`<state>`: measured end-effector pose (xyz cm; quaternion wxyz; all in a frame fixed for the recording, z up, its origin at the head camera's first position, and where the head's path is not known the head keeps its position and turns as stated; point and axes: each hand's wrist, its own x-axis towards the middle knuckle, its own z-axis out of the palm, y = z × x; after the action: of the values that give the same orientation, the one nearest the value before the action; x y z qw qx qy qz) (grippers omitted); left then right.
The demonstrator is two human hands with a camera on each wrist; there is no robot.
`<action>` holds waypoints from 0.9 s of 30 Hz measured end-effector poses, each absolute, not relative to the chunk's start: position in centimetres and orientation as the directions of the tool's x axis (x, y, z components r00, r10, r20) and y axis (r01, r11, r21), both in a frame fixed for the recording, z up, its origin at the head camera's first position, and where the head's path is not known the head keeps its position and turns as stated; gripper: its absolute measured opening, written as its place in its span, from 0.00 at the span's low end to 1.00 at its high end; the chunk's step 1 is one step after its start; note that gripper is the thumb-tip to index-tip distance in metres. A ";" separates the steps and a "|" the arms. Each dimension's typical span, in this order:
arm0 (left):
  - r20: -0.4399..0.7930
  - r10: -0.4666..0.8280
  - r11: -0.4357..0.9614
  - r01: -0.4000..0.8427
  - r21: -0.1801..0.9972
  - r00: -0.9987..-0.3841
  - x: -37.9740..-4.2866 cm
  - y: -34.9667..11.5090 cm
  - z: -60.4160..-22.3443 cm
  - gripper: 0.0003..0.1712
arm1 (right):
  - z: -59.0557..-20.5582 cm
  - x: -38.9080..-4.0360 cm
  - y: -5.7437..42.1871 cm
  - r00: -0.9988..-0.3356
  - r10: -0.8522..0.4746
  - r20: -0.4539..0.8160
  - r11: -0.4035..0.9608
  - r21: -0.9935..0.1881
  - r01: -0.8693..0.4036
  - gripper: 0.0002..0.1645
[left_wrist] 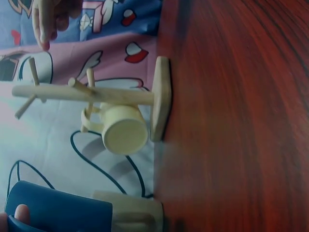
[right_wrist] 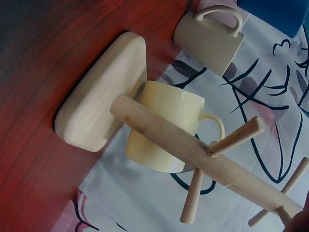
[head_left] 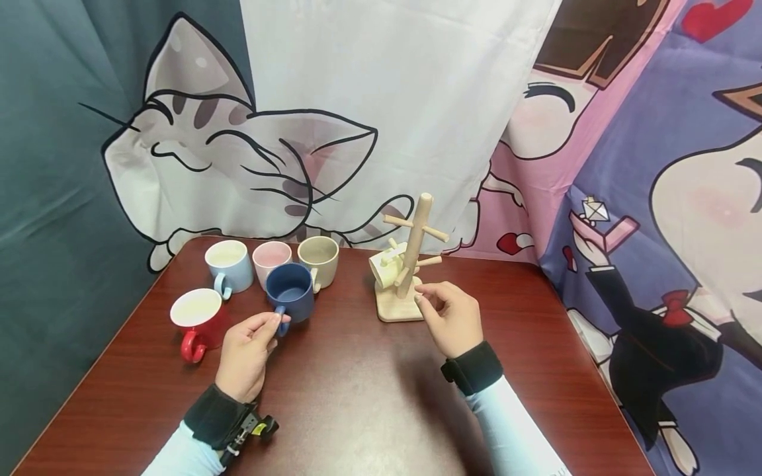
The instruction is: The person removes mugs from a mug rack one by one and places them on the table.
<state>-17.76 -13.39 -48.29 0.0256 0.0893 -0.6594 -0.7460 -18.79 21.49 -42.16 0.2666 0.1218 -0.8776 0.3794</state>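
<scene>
My left hand (head_left: 247, 354) pinches the handle of a navy blue mug (head_left: 292, 294). In the left wrist view the blue mug (left_wrist: 60, 208) is raised above the tabletop. A wooden mug tree (head_left: 419, 238) stands right of it, with a pale yellow mug (head_left: 387, 266) hung by its handle on a lower peg. My right hand (head_left: 455, 317) is beside the tree with loosely bent fingers and holds nothing. Its fingertips come near an upper peg; the left wrist view shows a small gap. Only a fingertip (right_wrist: 298, 222) shows in the right wrist view.
Left on the brown table (head_left: 351, 396) stand a red mug (head_left: 199, 324), a light blue mug (head_left: 231, 268), a pink mug (head_left: 270, 256) and a beige mug (head_left: 319, 258). A printed cloth (head_left: 393, 79) hangs behind the table.
</scene>
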 end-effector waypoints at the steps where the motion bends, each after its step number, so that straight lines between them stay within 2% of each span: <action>1: -0.106 -0.165 -0.126 -0.085 0.988 -0.981 -17.7 -13.6 -48.4 0.18 | -42.2 -18.8 21.5 -0.832 -0.008 0.555 0.682 -0.606 -0.410 0.10; 12: -0.129 -0.248 -0.099 -0.107 0.989 -0.960 -17.4 -15.5 -50.1 0.18 | -42.6 -19.0 21.4 -0.847 0.015 0.531 0.674 -0.631 -0.383 0.08; 27: -0.219 -0.242 -0.098 -0.201 0.975 -0.945 -16.6 -17.1 -51.0 0.19 | -43.4 -19.2 21.1 -0.854 0.030 0.519 0.670 -0.645 -0.368 0.07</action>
<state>-16.63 -17.10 -50.97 0.0142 0.1649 -0.6715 -0.7223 -19.17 21.07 -43.36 0.2524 0.0963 -0.8782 0.3946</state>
